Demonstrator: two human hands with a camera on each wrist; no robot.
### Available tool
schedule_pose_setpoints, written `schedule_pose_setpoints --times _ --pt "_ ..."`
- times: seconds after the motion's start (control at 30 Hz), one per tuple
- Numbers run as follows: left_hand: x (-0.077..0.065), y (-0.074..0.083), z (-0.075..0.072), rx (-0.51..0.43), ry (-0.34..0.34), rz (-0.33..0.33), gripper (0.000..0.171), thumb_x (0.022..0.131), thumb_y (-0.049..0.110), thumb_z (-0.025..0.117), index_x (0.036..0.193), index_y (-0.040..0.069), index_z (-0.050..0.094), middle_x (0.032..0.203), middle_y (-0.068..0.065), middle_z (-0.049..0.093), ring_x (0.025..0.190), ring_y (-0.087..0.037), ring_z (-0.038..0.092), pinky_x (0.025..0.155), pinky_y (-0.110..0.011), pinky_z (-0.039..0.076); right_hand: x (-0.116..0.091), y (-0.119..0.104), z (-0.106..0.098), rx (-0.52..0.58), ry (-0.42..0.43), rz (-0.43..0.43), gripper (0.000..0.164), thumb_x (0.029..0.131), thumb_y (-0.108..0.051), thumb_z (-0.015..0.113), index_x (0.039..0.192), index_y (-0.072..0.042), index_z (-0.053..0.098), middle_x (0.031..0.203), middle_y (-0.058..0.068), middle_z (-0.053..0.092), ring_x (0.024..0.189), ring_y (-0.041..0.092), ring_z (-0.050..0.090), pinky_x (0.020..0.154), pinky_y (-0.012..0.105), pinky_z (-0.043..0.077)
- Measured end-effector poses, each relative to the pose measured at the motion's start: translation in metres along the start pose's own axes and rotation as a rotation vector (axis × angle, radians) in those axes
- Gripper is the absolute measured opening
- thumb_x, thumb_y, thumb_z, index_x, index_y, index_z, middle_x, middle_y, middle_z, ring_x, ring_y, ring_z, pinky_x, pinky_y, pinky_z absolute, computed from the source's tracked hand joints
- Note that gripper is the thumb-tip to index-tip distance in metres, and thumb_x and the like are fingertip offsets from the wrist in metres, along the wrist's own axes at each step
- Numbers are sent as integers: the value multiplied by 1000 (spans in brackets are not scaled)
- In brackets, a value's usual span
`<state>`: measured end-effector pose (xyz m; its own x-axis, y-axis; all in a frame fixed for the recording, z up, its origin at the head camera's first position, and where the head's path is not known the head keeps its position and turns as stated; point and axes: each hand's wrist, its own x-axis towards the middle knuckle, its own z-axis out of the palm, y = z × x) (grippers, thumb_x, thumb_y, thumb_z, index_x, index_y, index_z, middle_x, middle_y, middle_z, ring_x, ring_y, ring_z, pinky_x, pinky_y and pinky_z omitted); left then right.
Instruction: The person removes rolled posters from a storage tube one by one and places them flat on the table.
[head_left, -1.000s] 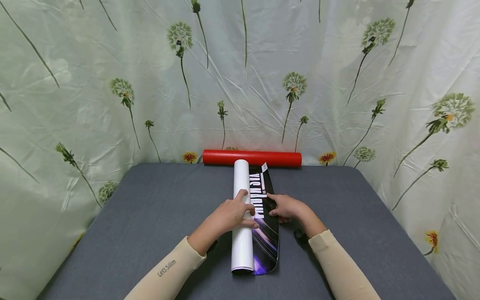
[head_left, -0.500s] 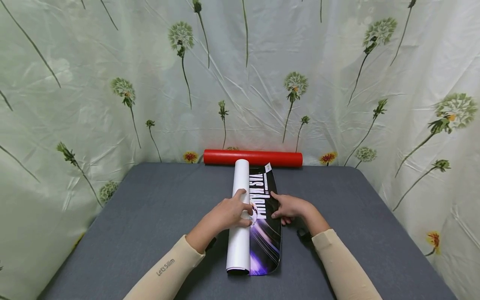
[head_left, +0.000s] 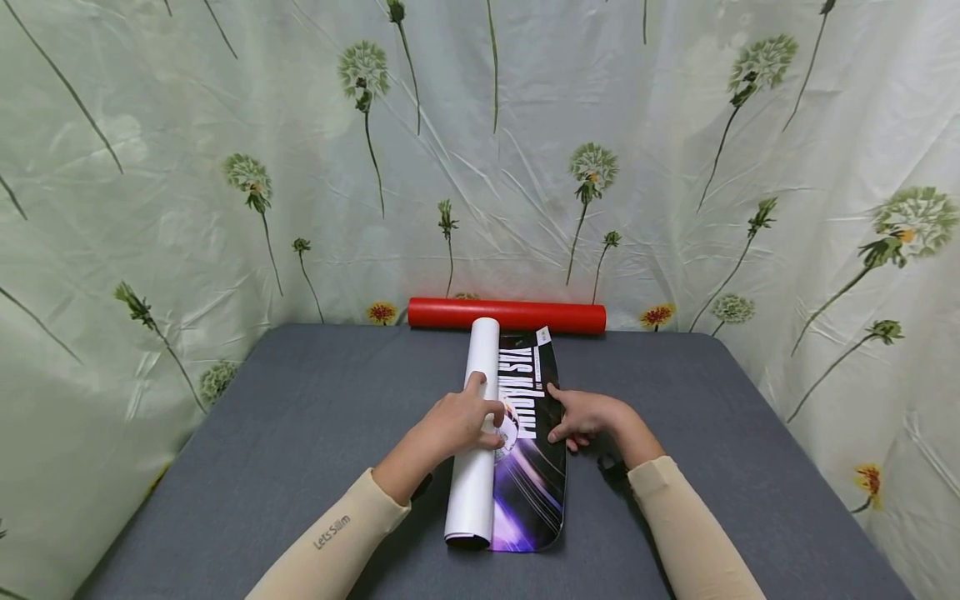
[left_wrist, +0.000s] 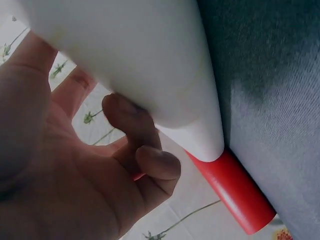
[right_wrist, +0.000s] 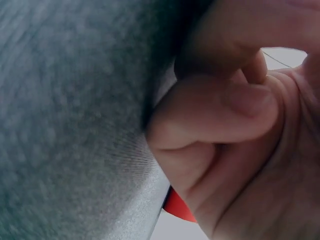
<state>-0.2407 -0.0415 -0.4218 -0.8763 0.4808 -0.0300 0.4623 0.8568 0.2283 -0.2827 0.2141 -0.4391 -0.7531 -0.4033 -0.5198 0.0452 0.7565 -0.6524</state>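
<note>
A partly unrolled poster (head_left: pixel 528 492) lies on the table in the head view. Its printed side is black and purple with white lettering; the rolled part (head_left: pixel 471 492) shows a white back. My left hand (head_left: pixel 459 421) arches over that roll, fingers bent and tips on its right side. In the left wrist view, two fingers (left_wrist: pixel 145 145) of it curl below the white roll (left_wrist: pixel 135 60). My right hand (head_left: pixel 588 417) pinches the poster's right edge, thumb on top. The right wrist view shows curled fingers (right_wrist: pixel 215 110) close to the table, with the pinched edge mostly hidden.
A red tube (head_left: pixel 517 317) lies crosswise at the table's back edge, just behind the roll's far end. The dark grey table (head_left: pixel 337 417) extends to both sides. A flower-printed curtain (head_left: pixel 525 167) hangs behind it.
The roll's near end has swung left and more of the printed side shows, including a round white graphic. My right hand has moved slightly right with the edge; my left has shifted slightly left.
</note>
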Motion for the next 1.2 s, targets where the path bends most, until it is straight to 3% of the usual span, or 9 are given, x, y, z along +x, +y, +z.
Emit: schedule_pose_setpoints --times 0.17,0.43,0.77,0.9,1.07,1.2 --pt "-3 -4 -4 -10 -4 15 21 88 38 87 104 31 78 156 -20 42 82 -35 67 70 -40 60 0 4 -3 -3 -2 5 108 97 -8 76 171 -8 -4 60 4 64 47 12 51 51 25 44" --pt "-1 -5 -4 -10 6 5 32 83 50 89 103 28 76 159 -16 43 92 -36 68 73 -41 62 0 8 -7 10 -10 7 108 96 -7 77 172 -9 -1 61 5 65 47 12 52 52 25 46" --pt "-3 -7 -6 6 9 25 15 89 30 85 103 28 79 160 -19 43 89 -36 69 80 -45 63 -1 9 -8 -6 3 15 108 96 -10 78 172 -8 0 62 5 65 48 13 52 54 26 47" --pt "-3 -8 -6 31 11 37 16 90 36 85 103 28 79 159 -20 44 91 -35 69 81 -45 62 -1 9 -9 -9 4 21 108 96 -10 78 172 -8 1 62 5 65 48 13 52 54 25 47" --pt "-2 -8 -7 48 1 7 24 87 45 86 103 29 77 156 -20 45 89 -32 67 77 -42 61 -2 10 -10 1 3 27 107 96 -9 77 172 -9 1 62 5 65 47 13 53 52 25 47" --pt "-2 -6 -7 66 -3 -17 19 88 41 85 102 31 77 155 -20 44 86 -31 67 75 -41 62 -2 10 -10 9 3 25 107 97 -9 77 172 -9 1 61 6 64 47 13 52 51 24 46"
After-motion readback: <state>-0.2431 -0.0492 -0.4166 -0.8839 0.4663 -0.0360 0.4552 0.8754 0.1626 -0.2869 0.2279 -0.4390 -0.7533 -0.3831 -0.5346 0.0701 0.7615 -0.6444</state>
